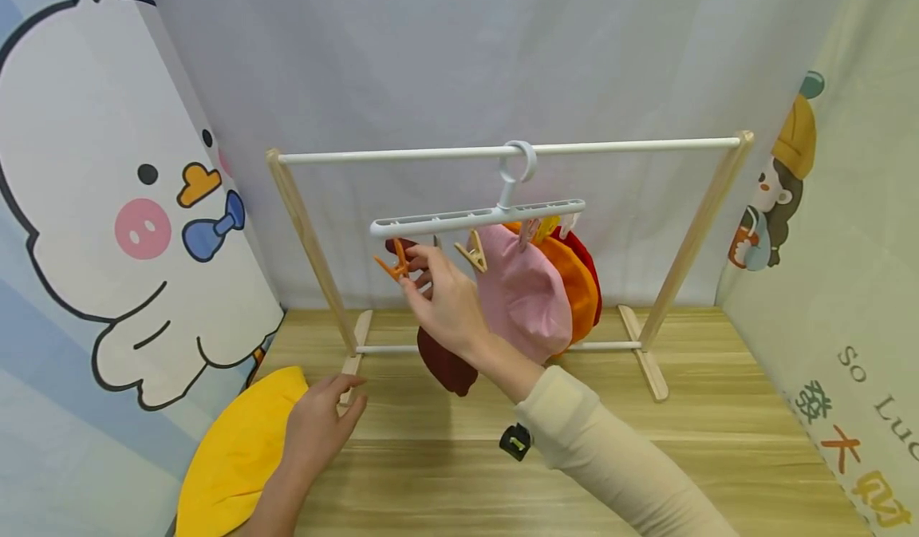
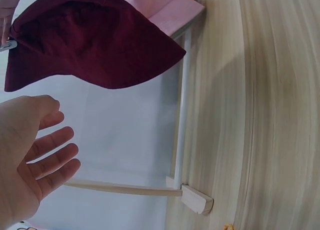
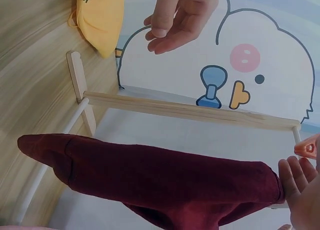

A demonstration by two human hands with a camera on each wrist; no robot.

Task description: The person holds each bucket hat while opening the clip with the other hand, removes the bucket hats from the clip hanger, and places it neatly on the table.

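Worn-camera view of a person's two bare hands at work, with clock directions read from the centre of the head view unless another hub is named. At 9 o'clock, a large white cartoon duck (image 1: pixel 108 162) is printed on a pale-blue backdrop. Near 8 o'clock, a bright yellow cloth hat (image 1: pixel 233 449) lies on the light wood-grain table (image 1: pixel 402 481). The left hand (image 1: pixel 319 421) is at the hat's 2 o'clock; its fingers are relaxed and parted, holding nothing. A garment rack (image 1: pixel 402 154) of pale wooden posts and white bars spans the middle.

Just off centre at 9 o'clock is an orange spring clip (image 1: pixel 402 267), beneath the near end of a light-grey plastic hanger (image 1: pixel 477 220). The right hand (image 1: pixel 448 298) has its thumb and fingertips partly bent close beside this clip; whether they pinch it cannot be told. From that hand, a burgundy cloth hat (image 1: pixel 445 361) hangs towards 6 o'clock, its upper part largely hidden. A gold-coloured clip (image 1: pixel 477 258) is at the hand's 2 o'clock. Farther right, a pink cloth hat (image 1: pixel 524 298), an orange cloth hat (image 1: pixel 580 286) and a red cloth hat (image 1: pixel 592 270) hang overlapping from the hanger.
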